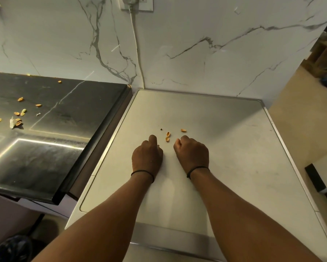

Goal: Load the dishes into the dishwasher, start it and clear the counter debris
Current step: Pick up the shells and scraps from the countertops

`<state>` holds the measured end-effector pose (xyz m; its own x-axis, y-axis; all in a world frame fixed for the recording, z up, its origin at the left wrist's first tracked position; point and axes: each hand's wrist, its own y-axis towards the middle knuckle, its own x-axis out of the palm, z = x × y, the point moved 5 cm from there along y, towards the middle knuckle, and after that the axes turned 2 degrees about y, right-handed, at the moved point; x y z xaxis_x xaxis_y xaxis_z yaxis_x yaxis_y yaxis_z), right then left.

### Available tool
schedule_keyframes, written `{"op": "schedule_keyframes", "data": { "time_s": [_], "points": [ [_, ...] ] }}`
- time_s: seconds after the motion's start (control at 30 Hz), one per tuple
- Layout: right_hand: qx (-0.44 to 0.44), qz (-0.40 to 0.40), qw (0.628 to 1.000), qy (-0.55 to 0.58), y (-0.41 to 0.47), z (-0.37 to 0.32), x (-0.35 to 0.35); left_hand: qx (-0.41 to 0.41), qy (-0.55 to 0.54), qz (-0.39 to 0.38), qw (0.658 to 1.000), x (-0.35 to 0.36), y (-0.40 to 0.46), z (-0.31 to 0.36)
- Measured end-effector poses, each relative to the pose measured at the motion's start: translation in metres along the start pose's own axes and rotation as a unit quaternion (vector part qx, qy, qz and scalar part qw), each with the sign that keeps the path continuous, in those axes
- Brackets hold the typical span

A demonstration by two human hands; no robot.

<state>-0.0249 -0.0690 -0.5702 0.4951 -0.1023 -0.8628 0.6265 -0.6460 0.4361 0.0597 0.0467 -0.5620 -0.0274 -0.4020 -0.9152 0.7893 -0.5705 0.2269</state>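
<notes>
1. The left hand (pixel 147 155) rests on the pale dishwasher top (pixel 225 148) with its fingers curled under; a sliver of shell (pixel 158 146) shows at its fingertips, so it seems to be pinching a piece, though the grip itself is hidden.
2. The right hand (pixel 192 153) lies just beside it, clenched knuckles-up. Whether it holds gathered bits I cannot tell, since the palm faces down.
3. The debris on this worktop is a few nut shells: two shell halves (pixel 167 136) between and just beyond the hands, one shell (pixel 183 130) a little further right, and a dark crumb (pixel 161 129) near them.
4. More scattered shells (pixel 19 115) lie on the dark worktop (pixel 68 114) to the left, well apart from the hands, with stray pieces (pixel 59 81) near the marble wall (pixel 196 44).
5. Handling, as I judge it — the shells are very light, stiff and brittle, and likely to skid on the smooth top if nudged. Pinch each by its rim with thumb and forefinger, or sweep them together with the edge of one hand into the other cupped palm.
6. The crumb looks too small to pinch well — better swept along with the rest.
</notes>
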Motion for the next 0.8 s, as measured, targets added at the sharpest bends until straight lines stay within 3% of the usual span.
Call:
{"op": "schedule_keyframes", "data": {
  "time_s": [0.13,0.2,0.23,0.27,0.37,0.4,0.47,0.57,0.7,0.8],
  "points": [
    [0.029,0.064,0.991,0.111,-0.009,0.005,-0.013,-0.087,-0.118,0.014,0.989,-0.005,-0.005,-0.013],
    [0.130,0.030,0.969,0.208,-0.017,0.003,-0.015,-0.185,-0.230,0.020,0.955,-0.006,-0.009,-0.025],
    [0.206,0.004,0.937,0.281,-0.021,0.001,-0.014,-0.243,-0.296,0.015,0.924,-0.005,-0.010,-0.031],
    [0.293,-0.016,0.875,0.384,-0.024,-0.004,-0.011,-0.301,-0.375,0.008,0.877,-0.005,-0.011,-0.035],
    [0.476,-0.068,0.570,0.666,-0.027,-0.029,-0.008,-0.406,-0.597,-0.058,0.689,-0.008,-0.015,-0.030],
    [0.487,-0.103,0.499,0.709,-0.025,-0.041,-0.011,-0.413,-0.643,-0.079,0.641,-0.015,-0.015,-0.025],
    [0.467,-0.154,0.418,0.764,-0.021,-0.063,-0.022,-0.396,-0.698,-0.111,0.586,-0.030,-0.015,-0.015],
    [0.442,-0.167,0.358,0.806,-0.021,-0.087,-0.037,-0.375,-0.731,-0.116,0.558,-0.047,-0.017,-0.007],
    [0.402,-0.127,0.358,0.833,-0.018,-0.100,-0.061,-0.363,-0.763,-0.066,0.531,-0.071,-0.022,-0.001],
    [0.379,-0.119,0.333,0.855,-0.017,-0.110,-0.072,-0.364,-0.783,-0.023,0.504,-0.084,-0.022,-0.002]
  ]
}}
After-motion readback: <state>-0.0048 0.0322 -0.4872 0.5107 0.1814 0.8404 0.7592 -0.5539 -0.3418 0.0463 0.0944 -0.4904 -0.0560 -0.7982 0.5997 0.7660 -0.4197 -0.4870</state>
